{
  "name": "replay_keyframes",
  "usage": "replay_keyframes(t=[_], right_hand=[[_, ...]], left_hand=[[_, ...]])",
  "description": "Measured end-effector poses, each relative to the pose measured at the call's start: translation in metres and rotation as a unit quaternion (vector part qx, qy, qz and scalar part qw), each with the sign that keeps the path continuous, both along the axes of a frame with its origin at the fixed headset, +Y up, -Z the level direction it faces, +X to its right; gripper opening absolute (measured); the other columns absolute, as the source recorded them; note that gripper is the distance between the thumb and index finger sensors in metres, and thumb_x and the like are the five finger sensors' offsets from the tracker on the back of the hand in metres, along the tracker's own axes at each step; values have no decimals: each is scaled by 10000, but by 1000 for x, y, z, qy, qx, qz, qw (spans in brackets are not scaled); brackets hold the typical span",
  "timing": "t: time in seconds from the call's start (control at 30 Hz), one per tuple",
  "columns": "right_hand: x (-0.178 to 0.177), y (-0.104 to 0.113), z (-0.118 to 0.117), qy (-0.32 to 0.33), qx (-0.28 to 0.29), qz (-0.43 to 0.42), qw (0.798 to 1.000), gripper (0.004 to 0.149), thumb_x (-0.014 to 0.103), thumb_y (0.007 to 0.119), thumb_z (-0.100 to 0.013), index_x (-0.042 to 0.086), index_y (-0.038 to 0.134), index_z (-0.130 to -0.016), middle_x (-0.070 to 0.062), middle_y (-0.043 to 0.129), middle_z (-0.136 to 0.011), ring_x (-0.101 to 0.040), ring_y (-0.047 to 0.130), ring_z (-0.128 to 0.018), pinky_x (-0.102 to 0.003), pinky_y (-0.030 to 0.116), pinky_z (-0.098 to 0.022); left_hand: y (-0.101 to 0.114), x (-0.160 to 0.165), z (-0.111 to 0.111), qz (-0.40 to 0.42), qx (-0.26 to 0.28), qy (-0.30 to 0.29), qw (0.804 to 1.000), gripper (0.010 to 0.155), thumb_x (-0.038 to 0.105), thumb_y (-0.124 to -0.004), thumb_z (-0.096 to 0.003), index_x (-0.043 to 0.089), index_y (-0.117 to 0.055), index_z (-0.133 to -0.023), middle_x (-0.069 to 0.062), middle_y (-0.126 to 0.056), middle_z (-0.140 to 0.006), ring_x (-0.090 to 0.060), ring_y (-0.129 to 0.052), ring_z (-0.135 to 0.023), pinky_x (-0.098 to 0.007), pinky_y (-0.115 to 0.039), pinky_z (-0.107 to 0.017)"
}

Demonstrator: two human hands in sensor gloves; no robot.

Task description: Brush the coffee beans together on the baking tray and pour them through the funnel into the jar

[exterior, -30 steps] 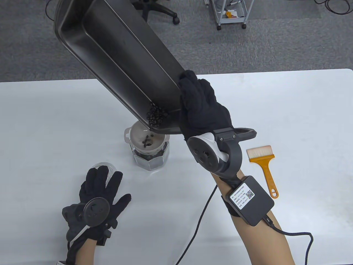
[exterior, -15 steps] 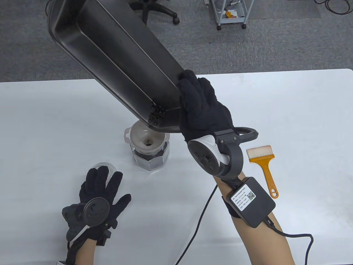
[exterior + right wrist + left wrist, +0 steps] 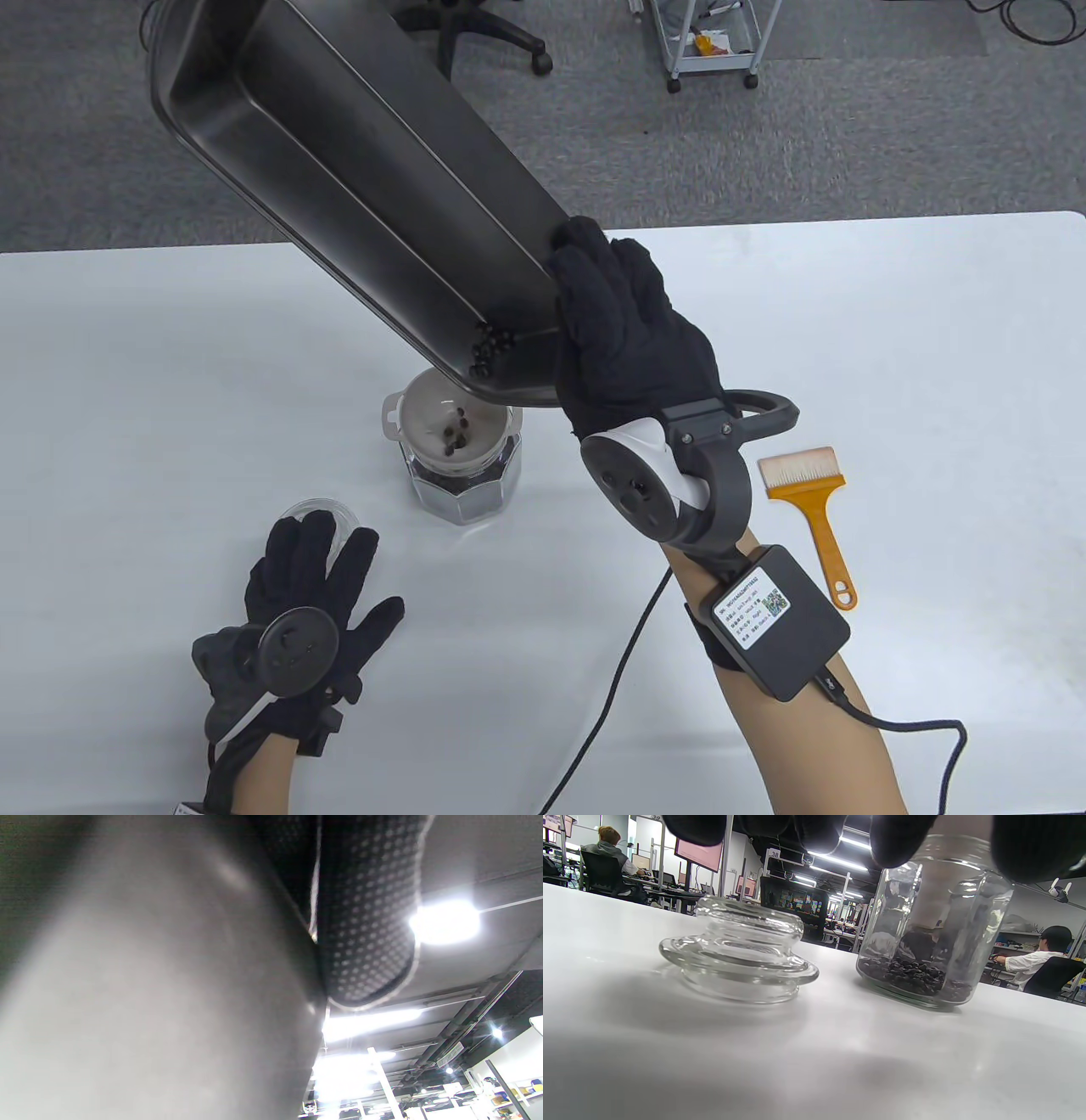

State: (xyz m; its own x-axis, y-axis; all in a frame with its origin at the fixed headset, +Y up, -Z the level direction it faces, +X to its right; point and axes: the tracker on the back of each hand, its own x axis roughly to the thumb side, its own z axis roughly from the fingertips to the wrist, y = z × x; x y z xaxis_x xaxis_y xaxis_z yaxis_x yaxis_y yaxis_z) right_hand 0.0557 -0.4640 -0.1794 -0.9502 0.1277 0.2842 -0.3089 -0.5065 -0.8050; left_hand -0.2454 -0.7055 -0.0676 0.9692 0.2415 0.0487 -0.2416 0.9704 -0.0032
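My right hand (image 3: 632, 331) grips the lower edge of the tray (image 3: 356, 195), fingers curled round its rim, holding it tilted steeply with its low corner just over the funnel (image 3: 441, 424). A few beans (image 3: 490, 348) sit in that low corner; a few more lie in the funnel. The funnel sits in the mouth of the jar (image 3: 462, 484), which stands on the table (image 3: 933, 340) and holds beans at its bottom. My left hand (image 3: 297, 628) lies flat and relaxed on the table at seven o'clock from the jar, holding nothing, fingertips by the glass lid (image 3: 740, 950). The brush (image 3: 814, 509) lies at three o'clock from the jar, well apart.
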Motion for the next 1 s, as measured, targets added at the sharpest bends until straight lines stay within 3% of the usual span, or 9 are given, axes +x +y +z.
replay_keyframes(t=[1.0], right_hand=[[-7, -3, 1, 18, 24, 25, 999, 556, 453, 957, -431, 524, 589, -841, 260, 885, -873, -103, 1002, -753, -278, 1037, -332]], left_hand=[[0, -1, -1, 1, -2, 2, 1000, 793, 781, -740, -423, 466, -485, -1105, -36, -394, -1261, -414, -331, -1156, -640, -472, -798]])
